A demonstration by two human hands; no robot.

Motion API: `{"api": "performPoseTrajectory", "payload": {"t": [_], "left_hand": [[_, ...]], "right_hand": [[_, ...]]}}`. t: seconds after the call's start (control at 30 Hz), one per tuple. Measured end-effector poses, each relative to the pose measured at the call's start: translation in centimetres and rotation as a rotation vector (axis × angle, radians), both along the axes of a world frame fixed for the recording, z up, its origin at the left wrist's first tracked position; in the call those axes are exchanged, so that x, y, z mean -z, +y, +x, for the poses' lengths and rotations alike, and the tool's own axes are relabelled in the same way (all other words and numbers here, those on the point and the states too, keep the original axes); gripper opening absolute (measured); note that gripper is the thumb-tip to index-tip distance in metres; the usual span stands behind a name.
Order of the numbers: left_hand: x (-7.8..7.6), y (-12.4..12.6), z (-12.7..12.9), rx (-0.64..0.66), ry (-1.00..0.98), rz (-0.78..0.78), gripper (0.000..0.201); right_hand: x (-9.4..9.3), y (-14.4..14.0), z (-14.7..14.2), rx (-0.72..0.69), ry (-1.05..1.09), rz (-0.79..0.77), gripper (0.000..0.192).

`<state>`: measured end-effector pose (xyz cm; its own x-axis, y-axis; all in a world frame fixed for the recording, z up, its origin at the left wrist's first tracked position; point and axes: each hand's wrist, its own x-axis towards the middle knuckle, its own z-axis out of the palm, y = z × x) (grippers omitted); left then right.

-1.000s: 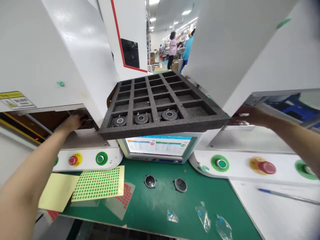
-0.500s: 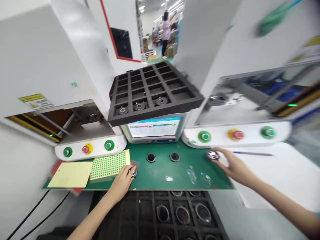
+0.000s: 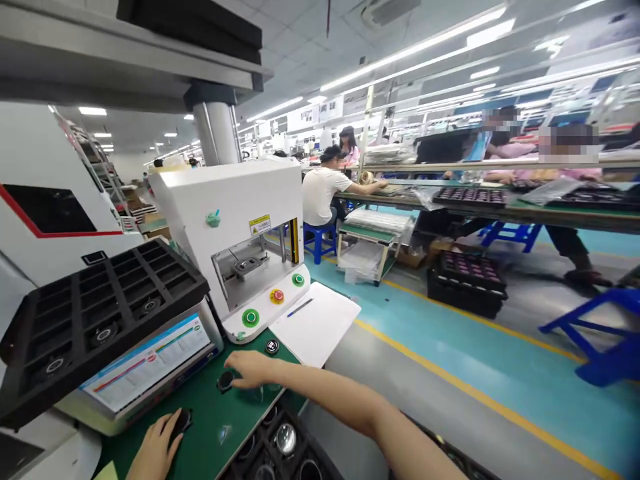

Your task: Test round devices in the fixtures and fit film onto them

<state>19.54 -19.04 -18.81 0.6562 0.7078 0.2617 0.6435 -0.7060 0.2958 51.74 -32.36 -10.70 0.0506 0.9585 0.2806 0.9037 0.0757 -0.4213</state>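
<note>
My left hand [image 3: 155, 445] lies on the green mat [image 3: 210, 417] at the bottom left, its fingers over a small round black part [image 3: 181, 421]. My right hand [image 3: 249, 369] reaches across the mat and its fingers rest on another round black part [image 3: 225, 381]. A third round part [image 3: 271, 346] sits alone on the mat just beyond my right hand. A black foam tray [image 3: 95, 313] with a few round parts in its near cells rests tilted on top of a monitor [image 3: 145, 367].
A white press machine [image 3: 235, 227] with green and red buttons stands behind the mat, a white sheet with a pen [image 3: 315, 320] beside it. A dark tray of round parts [image 3: 280, 447] lies below the mat's edge. Several people work at benches across the aisle.
The view has swung far to the right, onto the aisle. My right hand has left the part near the right machine and come onto a middle one; my left hand stays low on the mat.
</note>
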Motion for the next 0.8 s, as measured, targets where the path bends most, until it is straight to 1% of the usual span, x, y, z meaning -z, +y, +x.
{"api": "performPoseTrajectory", "payload": {"t": [0.07, 0.13, 0.17, 0.23, 0.3, 0.37, 0.4, 0.47, 0.53, 0.57, 0.63, 0.73, 0.8], "left_hand": [[-2.5, -0.8, 1.4, -0.024, 0.072, -0.005, 0.033], [-4.6, -2.2, 2.5, -0.033, 0.131, 0.011, 0.029], [-5.3, -3.1, 2.8, -0.034, 0.145, 0.018, 0.028], [-5.9, -4.6, 2.7, -0.055, 0.158, 0.008, 0.026], [-5.8, -5.3, 1.1, -0.101, 0.145, -0.005, 0.028], [-5.6, -5.3, -1.9, -0.205, 0.108, 0.0, 0.032], [-5.8, -5.2, -3.8, -0.276, 0.085, 0.008, 0.033], [-6.7, -4.5, -7.7, -0.439, 0.037, 0.033, 0.033], [-8.1, -3.1, -11.4, -0.598, -0.003, 0.055, 0.032], [-9.0, -1.9, -13.1, -0.665, -0.018, 0.06, 0.032], [-10.8, 1.0, -16.1, -0.765, -0.034, 0.054, 0.033], [-13.0, 6.5, -19.1, -0.858, -0.035, 0.039, 0.036], [-13.9, 9.9, -20.2, -0.887, -0.019, 0.015, 0.037]], "right_hand": [[0.0, -0.5, 0.3, 0.024, 0.012, -0.002, 0.036], [0.5, -0.4, -0.4, 0.029, 0.038, -0.022, 0.036], [1.0, 0.0, -1.3, 0.019, 0.055, -0.04, 0.037], [2.2, 1.4, -4.1, -0.027, 0.087, -0.091, 0.037], [3.6, 2.8, -7.5, -0.091, 0.104, -0.151, 0.036], [4.9, 3.6, -10.1, -0.146, 0.097, -0.204, 0.034], [5.5, 3.7, -10.7, -0.166, 0.085, -0.224, 0.034], [6.4, 3.7, -10.7, -0.195, 0.049, -0.246, 0.034], [7.3, 3.5, -9.6, -0.21, 0.01, -0.264, 0.034], [7.8, 3.4, -9.0, -0.212, -0.009, -0.276, 0.032], [8.6, 3.2, -7.8, -0.218, -0.041, -0.304, 0.028], [9.5, 2.8, -6.8, -0.237, -0.058, -0.331, 0.028], [10.0, 2.6, -6.4, -0.239, -0.046, -0.333, 0.036]]}}
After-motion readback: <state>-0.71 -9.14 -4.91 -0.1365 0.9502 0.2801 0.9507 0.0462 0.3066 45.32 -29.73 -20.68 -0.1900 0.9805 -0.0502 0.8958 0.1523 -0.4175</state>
